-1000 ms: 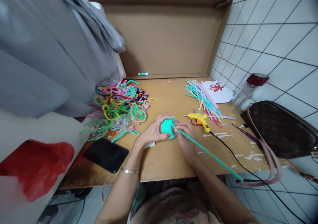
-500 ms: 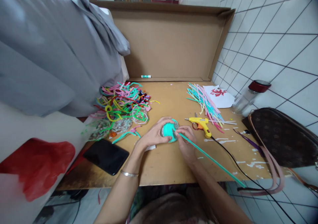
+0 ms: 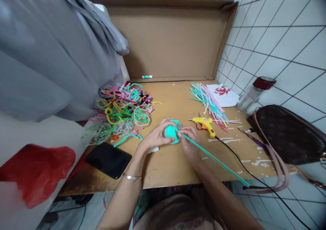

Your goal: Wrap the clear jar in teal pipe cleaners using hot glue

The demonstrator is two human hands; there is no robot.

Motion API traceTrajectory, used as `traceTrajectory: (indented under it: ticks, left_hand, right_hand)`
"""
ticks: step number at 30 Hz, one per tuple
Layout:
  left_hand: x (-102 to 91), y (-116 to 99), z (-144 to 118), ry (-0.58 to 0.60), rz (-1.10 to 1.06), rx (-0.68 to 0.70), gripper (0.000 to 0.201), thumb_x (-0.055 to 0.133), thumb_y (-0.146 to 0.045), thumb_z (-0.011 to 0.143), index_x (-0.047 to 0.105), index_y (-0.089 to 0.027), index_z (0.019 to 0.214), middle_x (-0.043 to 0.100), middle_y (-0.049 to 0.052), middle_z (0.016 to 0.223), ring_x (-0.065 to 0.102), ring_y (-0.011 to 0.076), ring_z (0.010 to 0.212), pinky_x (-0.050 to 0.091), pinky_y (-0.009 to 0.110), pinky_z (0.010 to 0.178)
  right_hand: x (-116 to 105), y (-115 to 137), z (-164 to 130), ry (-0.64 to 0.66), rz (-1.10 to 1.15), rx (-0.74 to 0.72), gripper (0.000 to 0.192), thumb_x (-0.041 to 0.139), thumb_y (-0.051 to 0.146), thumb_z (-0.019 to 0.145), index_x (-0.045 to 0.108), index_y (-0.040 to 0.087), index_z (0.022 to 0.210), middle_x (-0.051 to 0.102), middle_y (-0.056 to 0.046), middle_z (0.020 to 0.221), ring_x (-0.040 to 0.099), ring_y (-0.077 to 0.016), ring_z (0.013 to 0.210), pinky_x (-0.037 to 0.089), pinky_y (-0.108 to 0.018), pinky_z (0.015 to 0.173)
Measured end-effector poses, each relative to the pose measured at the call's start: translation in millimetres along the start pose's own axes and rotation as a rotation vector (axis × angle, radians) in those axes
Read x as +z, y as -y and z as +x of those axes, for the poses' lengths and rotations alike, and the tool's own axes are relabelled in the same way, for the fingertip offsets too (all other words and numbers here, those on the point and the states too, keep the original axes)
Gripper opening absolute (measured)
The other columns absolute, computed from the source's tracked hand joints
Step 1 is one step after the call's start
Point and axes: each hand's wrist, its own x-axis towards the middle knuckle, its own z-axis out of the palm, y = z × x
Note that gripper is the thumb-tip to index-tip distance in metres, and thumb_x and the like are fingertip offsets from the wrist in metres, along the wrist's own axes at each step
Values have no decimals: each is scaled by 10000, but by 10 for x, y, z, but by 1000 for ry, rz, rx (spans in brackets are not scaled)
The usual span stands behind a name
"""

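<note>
Over the tan wooden bench, I'm seeing L hand curling round a turquoise-wrapped clear round piece; R hand, just R of it, is pinching a thin turquoise pipe-cleaner-type strip, axis running R + twd near edge.

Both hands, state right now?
Left hand: closed around the turquoise-wrapped piece.
Right hand: closed, pinching the turquoise strip near its end at the piece.
</note>
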Motion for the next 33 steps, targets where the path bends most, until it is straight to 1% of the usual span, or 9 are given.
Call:
traceTrajectory:
  ticks: [6, 8, 13, 21, 25, 29, 33]
  left_hand:
    - [1, -56, -11, -28, -7, -24, 574, 742, -349, 743, 503, -227, 1251, 460, 121, 1426, 426, 298, 1361, 340, 474, 1142]
    - [-2, -67, -11, -22, -3, -34, 562, 742, -339, 739, 511, -222, 1238, 457, 125, 1431, 410, 300, 1374, 325, 480, 1150]
    - [-6, -53, -8, -19, 11, -55, 536, 743, -324, 731, 532, -227, 1214, 449, 125, 1437, 398, 313, 1382, 318, 497, 1148]
    - [-14, -62, -6, -6, 24, -58, 487, 731, -327, 742, 555, -215, 1182, 432, 128, 1446, 383, 305, 1394, 313, 484, 1158]
    - [-14, -71, -7, -8, 55, -54, 479, 728, -333, 749, 559, -215, 1181, 430, 126, 1452, 399, 311, 1383, 321, 489, 1154]
    - [-2, -39, -8, -18, 46, -37, 513, 748, -368, 751, 548, -223, 1201, 420, 139, 1462, 387, 318, 1394, 319, 503, 1150]
    - [22, 7, 7, -26, 49, 2, 633, 829, -443, 665, 545, -232, 1189, 408, 152, 1460, 382, 323, 1396, 332, 507, 1142]
  right_hand:
    - [12, 19, 19, -8, 0, 14, 106, 594, 208, 862, 656, 238, 781, 612, -13, 838, 619, -162, 828, 524, -310, 735]
    - [14, 24, 24, -15, 17, 7, 106, 596, 203, 856, 660, 238, 780, 611, -12, 827, 618, -162, 825, 525, -311, 738]
    - [16, 22, 19, 2, 26, 54, 111, 583, 224, 857, 663, 239, 783, 608, -17, 838, 620, -170, 843, 530, -324, 753]
    - [28, 14, 23, -16, 25, 19, 110, 590, 214, 856, 666, 234, 779, 605, -16, 827, 618, -162, 827, 527, -312, 742]
    - [30, 13, 22, -19, 21, 30, 110, 588, 224, 856, 670, 240, 786, 611, -15, 842, 617, -162, 828, 528, -315, 740]
    - [25, 37, 28, -20, 19, 49, 122, 588, 224, 852, 665, 237, 758, 614, -13, 819, 616, -165, 815, 528, -316, 736]
    - [20, 43, 26, -8, 10, 64, 105, 581, 216, 854, 660, 239, 789, 618, -13, 838, 615, -168, 831, 528, -319, 746]
